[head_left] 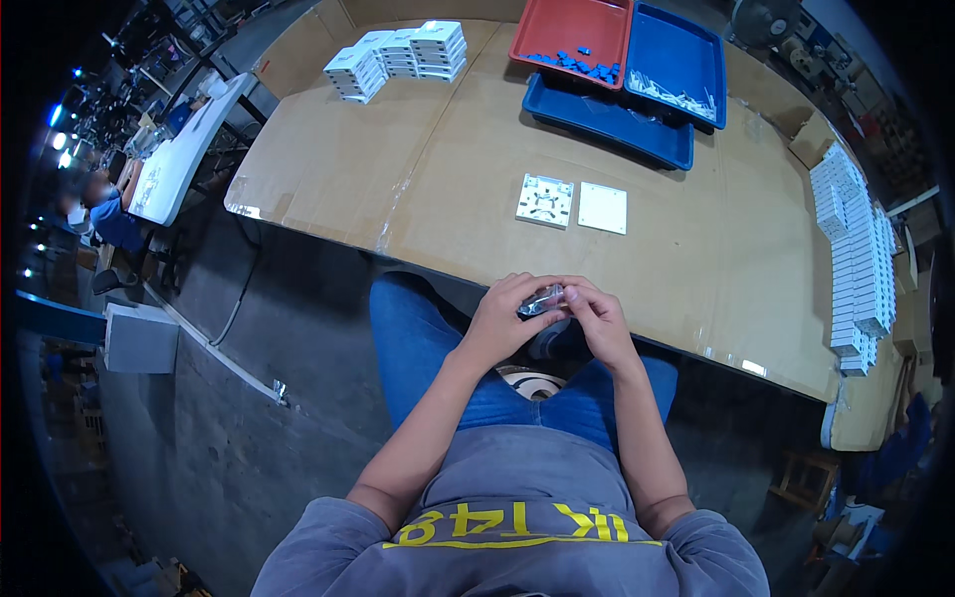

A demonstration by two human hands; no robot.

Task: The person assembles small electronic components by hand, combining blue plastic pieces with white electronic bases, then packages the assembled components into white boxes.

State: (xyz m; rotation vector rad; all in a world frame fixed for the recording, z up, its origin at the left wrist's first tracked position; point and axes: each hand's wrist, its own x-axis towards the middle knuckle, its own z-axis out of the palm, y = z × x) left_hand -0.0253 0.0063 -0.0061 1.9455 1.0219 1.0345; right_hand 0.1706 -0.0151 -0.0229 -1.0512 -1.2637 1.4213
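dim bluish light | lamp glare far left | fisheye-bent, dark rim

Table (pixel 418 189) topped with brown cardboard sheets. On it: two white square plates (pixel 572 204) side by side near the front edge, stacked white boxes (pixel 398 58) far left, red tray (pixel 575 35) and blue trays (pixel 657 90) far centre, long rows of white boxes (pixel 854 249) along the right edge.

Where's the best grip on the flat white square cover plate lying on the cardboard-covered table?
Likely by its outer edges. The flat white square cover plate lies flat on the cardboard-covered table, face up with nothing to pinch on top. Come from above with fingers on the near and right edges; the white open-frame base part sits close on its left.
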